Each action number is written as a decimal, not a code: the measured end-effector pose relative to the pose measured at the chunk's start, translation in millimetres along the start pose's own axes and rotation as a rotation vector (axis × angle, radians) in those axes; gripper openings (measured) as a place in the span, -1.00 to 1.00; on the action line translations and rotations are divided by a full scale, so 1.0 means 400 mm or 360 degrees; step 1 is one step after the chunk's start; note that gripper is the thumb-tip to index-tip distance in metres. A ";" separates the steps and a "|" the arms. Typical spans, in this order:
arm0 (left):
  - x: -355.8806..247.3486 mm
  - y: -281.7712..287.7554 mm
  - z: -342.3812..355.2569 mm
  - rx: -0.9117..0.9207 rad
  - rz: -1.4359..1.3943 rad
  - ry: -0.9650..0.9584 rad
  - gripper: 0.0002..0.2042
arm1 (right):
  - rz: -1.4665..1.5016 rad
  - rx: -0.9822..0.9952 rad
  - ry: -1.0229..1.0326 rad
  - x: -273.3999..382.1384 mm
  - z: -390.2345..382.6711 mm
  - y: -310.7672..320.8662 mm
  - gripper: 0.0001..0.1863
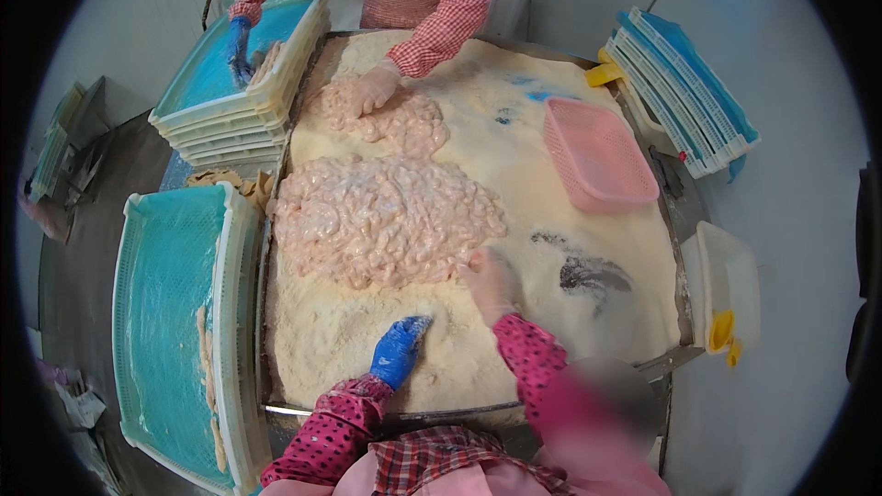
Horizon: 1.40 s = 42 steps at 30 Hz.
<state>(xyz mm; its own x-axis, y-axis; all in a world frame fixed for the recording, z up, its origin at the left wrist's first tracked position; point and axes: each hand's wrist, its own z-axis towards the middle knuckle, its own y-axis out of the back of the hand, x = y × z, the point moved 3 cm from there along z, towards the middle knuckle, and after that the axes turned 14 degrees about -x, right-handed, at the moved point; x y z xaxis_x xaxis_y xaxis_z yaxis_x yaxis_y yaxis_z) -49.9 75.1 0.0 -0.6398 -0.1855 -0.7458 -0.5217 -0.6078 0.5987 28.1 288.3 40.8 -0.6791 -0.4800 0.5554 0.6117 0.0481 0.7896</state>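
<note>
A large heap of wet, pale pink raw meat pieces [386,220] lies on a table covered with pale crumb-like powder [340,340]. At the heap's near right edge is my right hand [493,287], in a thin clear glove, its fingers closed on a meat piece at the border. My left hand [399,353], in a blue glove dusted with powder, rests low in the powder in front of the heap. Its fingers are bent together, and whatever they hold is hidden.
Left stands a crate with a teal liner [175,312] holding coated strips; behind it are stacked trays [230,119]. Across the table, a co-worker's clear-gloved hand [375,90] touches a smaller meat pile. A pink basket [602,156] sits right; a white bin [726,266] stands beyond the edge.
</note>
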 end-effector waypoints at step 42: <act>-0.110 0.029 0.029 0.0172 0.0168 -0.0476 -0.38 | -0.0100 0.0376 0.0859 -0.031 -0.205 0.180 -0.52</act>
<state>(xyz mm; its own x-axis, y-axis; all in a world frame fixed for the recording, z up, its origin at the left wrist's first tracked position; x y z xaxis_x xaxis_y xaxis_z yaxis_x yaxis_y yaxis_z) -34.5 85.1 43.2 -0.8224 0.0013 -0.5689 -0.4902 -0.5090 0.7075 113.9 226.0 69.3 -0.3706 -0.8630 0.3433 0.4283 0.1692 0.8877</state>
